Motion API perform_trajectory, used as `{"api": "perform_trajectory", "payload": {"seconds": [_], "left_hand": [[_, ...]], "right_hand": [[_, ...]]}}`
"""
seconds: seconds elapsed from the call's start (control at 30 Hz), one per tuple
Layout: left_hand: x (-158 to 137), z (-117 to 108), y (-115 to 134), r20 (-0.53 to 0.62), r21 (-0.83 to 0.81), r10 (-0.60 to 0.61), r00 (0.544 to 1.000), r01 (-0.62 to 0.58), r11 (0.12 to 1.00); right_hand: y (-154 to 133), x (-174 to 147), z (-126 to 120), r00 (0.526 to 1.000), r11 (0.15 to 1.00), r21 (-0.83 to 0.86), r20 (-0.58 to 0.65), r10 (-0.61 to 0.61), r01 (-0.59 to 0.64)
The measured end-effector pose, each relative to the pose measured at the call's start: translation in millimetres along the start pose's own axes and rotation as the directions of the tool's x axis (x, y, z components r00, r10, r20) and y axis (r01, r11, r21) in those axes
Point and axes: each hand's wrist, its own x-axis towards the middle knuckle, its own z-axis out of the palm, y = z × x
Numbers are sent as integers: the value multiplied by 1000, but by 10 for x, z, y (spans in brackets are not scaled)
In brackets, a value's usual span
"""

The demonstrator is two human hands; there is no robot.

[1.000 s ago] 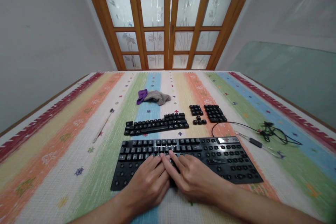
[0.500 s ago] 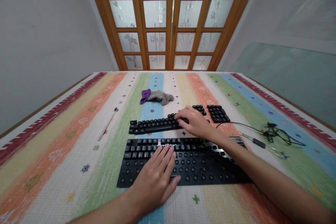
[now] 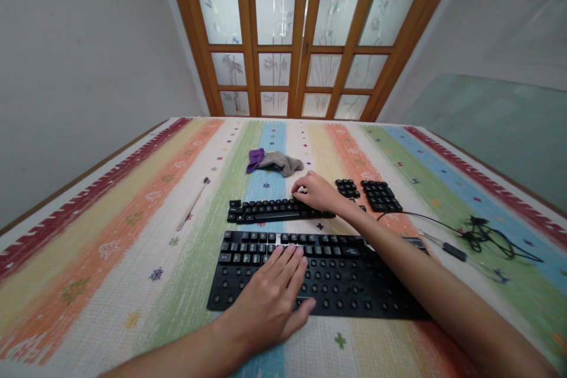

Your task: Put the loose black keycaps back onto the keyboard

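Reaching further left along the loose keycaps (image 3: 266, 211) than half a second earlier, the right hand (image 3: 318, 192) bent its thumb and fingers at their top edge, mid-frame; whether its grip had caught one could not be told. Picking out a keycap seemed the step in hand, calling for a clean pinch. At lower centre, the left hand (image 3: 274, 295) lay flat, grasping nothing, on the black keyboard (image 3: 336, 280), capped along its upper rows, bare-stemmed below.

The black keyboard (image 3: 341, 283) lies flat, upper rows capped, lower rows bare; loose black keys (image 3: 270, 211) lie grouped beyond it.
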Motion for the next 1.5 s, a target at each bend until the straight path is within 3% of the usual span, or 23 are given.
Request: {"api": "perform_trajectory", "payload": {"seconds": [0.2, 0.6, 0.9, 1.03, 1.2, 1.3, 1.5], "left_hand": [[20, -15, -45, -54, -42, 17, 998, -19, 999], [16, 31, -33, -25, 55, 53, 998, -51, 997], [14, 59, -44, -61, 63, 78, 995, -74, 995], [12, 30, -50, -73, 44, 76, 994, -73, 996], [26, -10, -45, -44, 24, 62, 997, -61, 998], [36, -11, -37, -46, 32, 65, 997, -64, 997], [50, 14, -34, -64, 80, 78, 995, -72, 994]], "right_hand": [[4, 24, 16, 1000, 1000, -13, 12, -14, 14], [-1, 118, 70, 999, 999, -37, -27, -31, 30], [-64, 54, 7, 993, 999, 19, -111, -45, 47], [-150, -165, -106, 986, 994, 63, -148, -77, 87], [-287, -657, -185, 959, 976, 172, -270, -87, 137], [-385, -950, -180, 967, 966, 225, -245, -69, 126], [-554, -1328, -78, 961, 943, 235, -204, -188, 234]]}}
